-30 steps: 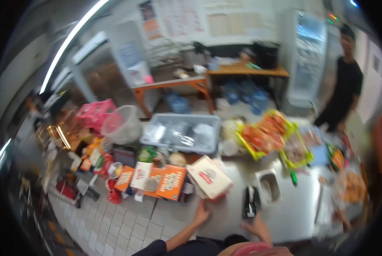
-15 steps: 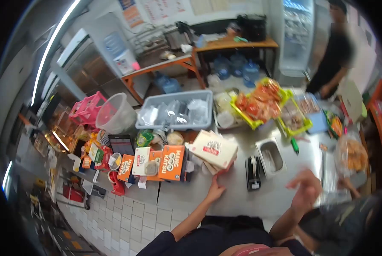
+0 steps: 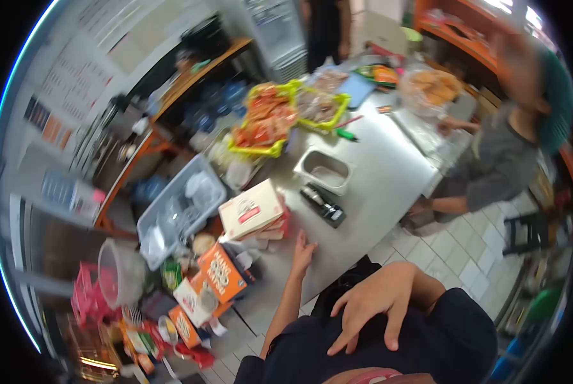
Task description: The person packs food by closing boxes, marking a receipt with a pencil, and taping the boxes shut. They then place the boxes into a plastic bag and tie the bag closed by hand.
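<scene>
My left hand [image 3: 304,253] is over the steel table [image 3: 369,224], fingers stretched out, with nothing in it. Just beyond its fingertips stands a stack of cream and red cardboard boxes [image 3: 252,210]. Close to my body hangs my right hand [image 3: 381,299], empty, its fingers spread and pointing down to the left. A black tape dispenser [image 3: 323,205] lies to the right of the boxes. Behind it is a rectangular steel pan [image 3: 325,170]. Left of my left hand stands an orange printed box [image 3: 221,272].
A blue-grey tub [image 3: 147,217] holds plastic-wrapped items. Yellow-green baskets [image 3: 275,151] with food stand at the back. A green marker [image 3: 346,134] lies beyond the pan. On the right, a person in a grey shirt [image 3: 501,150] is at the table's edge, near bagged orange food [image 3: 435,86].
The view has swung right and tilted. My left hand has come away from the box stack. My right hand has dropped from above the table's edge to in front of my body.
</scene>
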The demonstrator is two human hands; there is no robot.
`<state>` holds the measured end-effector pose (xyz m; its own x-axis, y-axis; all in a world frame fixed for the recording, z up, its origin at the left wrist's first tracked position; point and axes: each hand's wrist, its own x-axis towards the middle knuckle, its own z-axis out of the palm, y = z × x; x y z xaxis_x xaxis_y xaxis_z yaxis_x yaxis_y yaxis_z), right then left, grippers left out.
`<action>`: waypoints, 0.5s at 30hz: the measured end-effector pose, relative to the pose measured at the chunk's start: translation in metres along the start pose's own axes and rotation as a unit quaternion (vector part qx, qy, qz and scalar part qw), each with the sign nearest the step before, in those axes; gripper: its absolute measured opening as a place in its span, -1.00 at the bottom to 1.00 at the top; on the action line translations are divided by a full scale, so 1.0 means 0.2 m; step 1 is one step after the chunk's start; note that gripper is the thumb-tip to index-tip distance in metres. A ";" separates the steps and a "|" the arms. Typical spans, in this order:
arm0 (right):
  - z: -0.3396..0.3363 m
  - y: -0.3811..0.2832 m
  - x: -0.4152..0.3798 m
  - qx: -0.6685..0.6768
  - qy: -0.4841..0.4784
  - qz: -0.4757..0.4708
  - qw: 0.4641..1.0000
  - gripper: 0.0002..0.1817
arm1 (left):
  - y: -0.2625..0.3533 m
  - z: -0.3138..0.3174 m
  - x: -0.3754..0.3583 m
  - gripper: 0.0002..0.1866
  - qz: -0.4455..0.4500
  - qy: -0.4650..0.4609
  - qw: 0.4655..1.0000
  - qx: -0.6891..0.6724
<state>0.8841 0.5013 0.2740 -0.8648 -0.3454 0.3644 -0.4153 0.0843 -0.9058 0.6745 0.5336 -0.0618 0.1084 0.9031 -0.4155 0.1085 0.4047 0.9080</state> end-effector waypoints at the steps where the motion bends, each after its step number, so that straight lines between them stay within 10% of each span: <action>1: 0.05 0.01 0.01 0.020 0.001 0.027 0.999 -0.20 | 0.07 0.05 -0.06 -0.28 -0.006 -0.020 0.999 -0.034; 3: 0.11 0.02 -0.03 0.028 0.061 0.051 0.996 -0.26 | 0.31 0.17 -0.16 -0.41 -0.019 -0.227 0.973 -0.025; 6: 0.12 0.15 -0.21 0.132 0.251 0.200 0.938 -0.53 | 0.29 0.37 -0.12 -0.56 0.000 -0.241 0.959 -0.151; 8: 0.06 0.58 -0.44 0.072 0.509 0.275 0.812 -0.72 | 0.30 0.45 -0.08 -0.59 -0.010 -0.199 0.953 -0.227; 10: -0.08 0.96 -0.55 -0.129 0.735 0.331 0.577 -0.78 | 0.37 0.48 -0.03 -0.61 -0.064 -0.061 0.918 -0.388; 13: -0.19 1.22 -0.64 -0.363 0.632 0.387 0.565 -0.75 | 0.35 0.46 -0.03 -0.63 -0.120 -0.058 0.907 -0.400; 15: -0.22 1.23 -0.66 -0.250 0.664 0.360 0.606 -0.75 | 0.31 0.45 0.00 -0.64 -0.115 -0.042 0.896 -0.427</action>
<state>0.8833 0.6083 0.0129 -0.1988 0.9778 0.0668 0.4584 0.1530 -0.8755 0.7710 0.5465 -0.0099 0.2583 0.7817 -0.5676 -0.6546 0.5737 0.4923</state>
